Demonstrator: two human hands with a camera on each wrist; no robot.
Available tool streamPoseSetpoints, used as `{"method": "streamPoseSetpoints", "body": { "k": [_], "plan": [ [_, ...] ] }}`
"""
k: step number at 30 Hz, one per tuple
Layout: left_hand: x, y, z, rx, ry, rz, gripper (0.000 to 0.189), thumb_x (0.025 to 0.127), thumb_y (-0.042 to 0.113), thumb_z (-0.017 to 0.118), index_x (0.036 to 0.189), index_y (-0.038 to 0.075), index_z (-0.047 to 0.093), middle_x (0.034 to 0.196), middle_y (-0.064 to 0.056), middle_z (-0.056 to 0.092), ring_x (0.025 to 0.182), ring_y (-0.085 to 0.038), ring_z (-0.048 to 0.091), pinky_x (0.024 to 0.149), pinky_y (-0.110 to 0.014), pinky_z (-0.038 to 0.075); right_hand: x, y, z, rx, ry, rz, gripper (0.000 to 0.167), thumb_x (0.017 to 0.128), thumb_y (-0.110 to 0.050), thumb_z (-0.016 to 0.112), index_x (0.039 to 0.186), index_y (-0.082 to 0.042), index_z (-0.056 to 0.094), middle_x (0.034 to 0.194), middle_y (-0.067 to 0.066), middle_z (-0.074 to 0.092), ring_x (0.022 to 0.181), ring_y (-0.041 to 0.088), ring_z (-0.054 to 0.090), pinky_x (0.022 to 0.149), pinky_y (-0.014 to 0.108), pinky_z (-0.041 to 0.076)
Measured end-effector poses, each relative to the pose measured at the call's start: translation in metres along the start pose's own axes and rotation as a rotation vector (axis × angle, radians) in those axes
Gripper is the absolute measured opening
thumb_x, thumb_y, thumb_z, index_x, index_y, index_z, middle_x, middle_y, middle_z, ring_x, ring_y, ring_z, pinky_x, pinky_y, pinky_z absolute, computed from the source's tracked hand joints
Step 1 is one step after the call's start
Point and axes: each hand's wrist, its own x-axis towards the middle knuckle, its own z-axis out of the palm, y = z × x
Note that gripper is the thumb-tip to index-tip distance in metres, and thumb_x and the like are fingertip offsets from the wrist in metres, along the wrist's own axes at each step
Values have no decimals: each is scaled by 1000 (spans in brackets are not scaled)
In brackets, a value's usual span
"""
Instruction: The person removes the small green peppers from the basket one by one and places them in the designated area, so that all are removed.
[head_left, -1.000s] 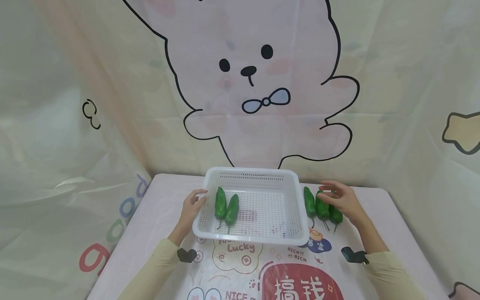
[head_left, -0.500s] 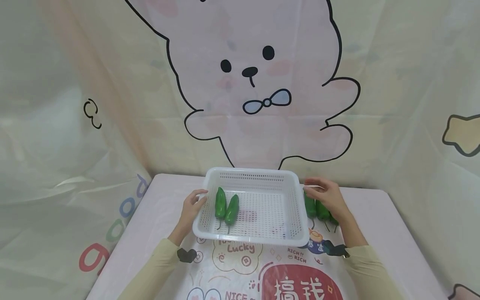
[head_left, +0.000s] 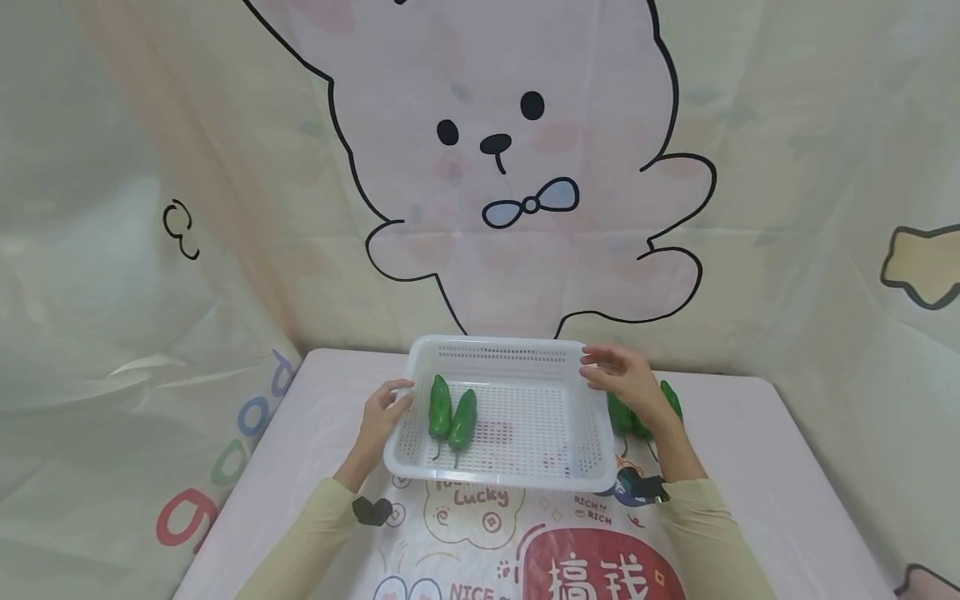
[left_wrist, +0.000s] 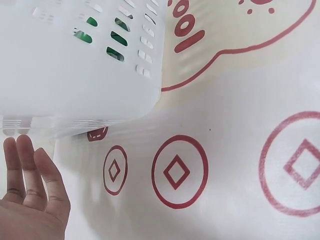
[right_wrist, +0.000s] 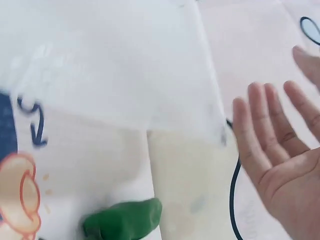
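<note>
A white perforated plastic basket (head_left: pixel 498 479) stands at the table's far side. Two green peppers (head_left: pixel 462 423) lie in its left part, their stems toward the person. My left hand (head_left: pixel 381 423) is at the left rim; in the left wrist view its fingers (left_wrist: pixel 31 175) are straight, tips right at the rim's underside. Over the right rim, my right hand (head_left: pixel 628 385) is raised with its fingers spread, holding nothing, as the right wrist view also shows. Beneath that hand and forearm, three more green peppers (head_left: pixel 618 415) lie on the table, partly hidden.
A printed white cloth (head_left: pixel 780 467) with red lettering covers the table. Behind the basket hangs a backdrop (head_left: pixel 570 275) with a cartoon animal, and more printed sheeting (head_left: pixel 90 333) closes off the left side. A dark wrist strap piece (head_left: pixel 372 511) shows by each sleeve.
My right hand has moved left, from above the loose peppers to the basket's right rim. The left hand, the basket and the peppers have stayed put.
</note>
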Motion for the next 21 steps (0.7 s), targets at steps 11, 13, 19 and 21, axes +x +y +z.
{"method": "streamPoseSetpoints", "body": {
  "k": [11,13,19,21],
  "plan": [
    [1,-2,-2,-3,15,-3,32,105,23,58,135,9,57,133,-25,53,114,-46,61,83,-49,62,10,-12,-9,1,-22,19,53,95,-19,75,140,2,55,130,27,59,111,36,65,88,40,61],
    [1,-1,-3,-17,9,-10,33,105,22,58,135,8,57,133,-26,52,114,-48,60,85,-51,61,14,-15,-7,1,-23,12,52,95,-19,76,139,1,56,130,28,59,111,39,64,88,40,61],
    [-6,18,-2,-19,-28,-19,34,106,15,56,137,1,54,133,-31,51,114,-51,59,87,-55,59,22,-24,3,14,-41,-5,51,94,-14,76,138,2,57,129,27,59,109,38,65,87,38,61],
    [-11,26,-2,-14,-33,-21,34,105,14,56,136,0,54,132,-31,52,114,-50,59,88,-55,59,24,-26,7,25,-43,-10,51,94,-13,76,138,3,57,128,27,59,108,38,65,86,38,61]
  ]
}}
